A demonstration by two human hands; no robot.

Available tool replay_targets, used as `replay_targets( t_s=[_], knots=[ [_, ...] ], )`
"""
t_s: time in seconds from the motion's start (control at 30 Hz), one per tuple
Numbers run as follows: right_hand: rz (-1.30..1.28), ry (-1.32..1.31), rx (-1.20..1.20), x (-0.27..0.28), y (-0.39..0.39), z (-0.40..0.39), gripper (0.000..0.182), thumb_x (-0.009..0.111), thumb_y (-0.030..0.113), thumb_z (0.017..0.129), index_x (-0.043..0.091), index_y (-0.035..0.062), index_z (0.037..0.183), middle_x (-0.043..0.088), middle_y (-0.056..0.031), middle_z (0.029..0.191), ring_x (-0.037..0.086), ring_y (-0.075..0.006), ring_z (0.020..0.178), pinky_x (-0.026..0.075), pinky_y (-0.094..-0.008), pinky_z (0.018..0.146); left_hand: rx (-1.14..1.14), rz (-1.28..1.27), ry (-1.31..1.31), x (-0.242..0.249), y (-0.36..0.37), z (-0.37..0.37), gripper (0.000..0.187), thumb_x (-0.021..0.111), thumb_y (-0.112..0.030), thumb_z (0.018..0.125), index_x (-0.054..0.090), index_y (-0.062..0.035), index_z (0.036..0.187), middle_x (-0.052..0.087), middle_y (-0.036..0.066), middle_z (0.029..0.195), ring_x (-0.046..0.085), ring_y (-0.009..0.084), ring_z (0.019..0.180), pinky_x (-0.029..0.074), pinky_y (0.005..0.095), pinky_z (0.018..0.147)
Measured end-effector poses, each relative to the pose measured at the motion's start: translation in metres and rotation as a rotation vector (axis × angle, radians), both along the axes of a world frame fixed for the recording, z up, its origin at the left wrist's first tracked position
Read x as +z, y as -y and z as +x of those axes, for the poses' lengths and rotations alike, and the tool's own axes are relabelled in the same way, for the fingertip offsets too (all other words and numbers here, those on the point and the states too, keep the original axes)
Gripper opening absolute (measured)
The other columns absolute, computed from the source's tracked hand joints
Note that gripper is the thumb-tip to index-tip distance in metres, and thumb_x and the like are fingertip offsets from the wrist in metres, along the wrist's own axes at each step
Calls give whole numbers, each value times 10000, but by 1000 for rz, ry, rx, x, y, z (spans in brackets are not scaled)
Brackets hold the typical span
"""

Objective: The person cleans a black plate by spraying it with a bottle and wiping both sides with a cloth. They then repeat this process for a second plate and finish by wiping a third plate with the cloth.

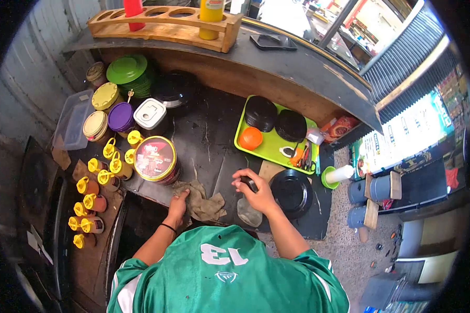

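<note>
On the black counter, my left hand (177, 207) grips the edge of a crumpled greyish-brown cloth (203, 202), fingers partly tucked under it. My right hand (257, 194) is curled round a small dark object (249, 183); its kind is mostly hidden by the fingers. Just below that hand lies a round, greyish translucent piece (249, 213). A stack of black plates (291, 193) sits right beside my right wrist. Left of the cloth stands a large round tub (155, 158) with a red and cream lid.
Several yellow-capped squeeze bottles (91, 202) stand at the left. Behind them are lidded tubs (121, 117) and green plates (127, 70). A lime tray (277, 143) holds black bowls, an orange bowl and scissors. A raised shelf (297, 68) carries a wooden bottle rack (162, 39) and a phone (273, 42).
</note>
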State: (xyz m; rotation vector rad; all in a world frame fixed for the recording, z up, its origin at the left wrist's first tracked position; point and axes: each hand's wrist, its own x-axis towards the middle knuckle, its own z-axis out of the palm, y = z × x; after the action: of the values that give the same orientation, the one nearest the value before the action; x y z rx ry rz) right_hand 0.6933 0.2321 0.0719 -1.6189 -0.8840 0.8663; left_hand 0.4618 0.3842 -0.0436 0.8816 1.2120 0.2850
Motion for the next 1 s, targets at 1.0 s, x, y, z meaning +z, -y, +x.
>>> replay_targets(
  t_s=[1.0],
  knots=[
    [251,592,-969,40,218,30,207,600,0,993,670,-20,1187,702,-90,992,677,-162,929,537,-304,842,-958,1309,-343,186,-96,106,452,688,-572,932,796,-159,1083,789,134,938,759,359,891,592,470,793]
  ],
)
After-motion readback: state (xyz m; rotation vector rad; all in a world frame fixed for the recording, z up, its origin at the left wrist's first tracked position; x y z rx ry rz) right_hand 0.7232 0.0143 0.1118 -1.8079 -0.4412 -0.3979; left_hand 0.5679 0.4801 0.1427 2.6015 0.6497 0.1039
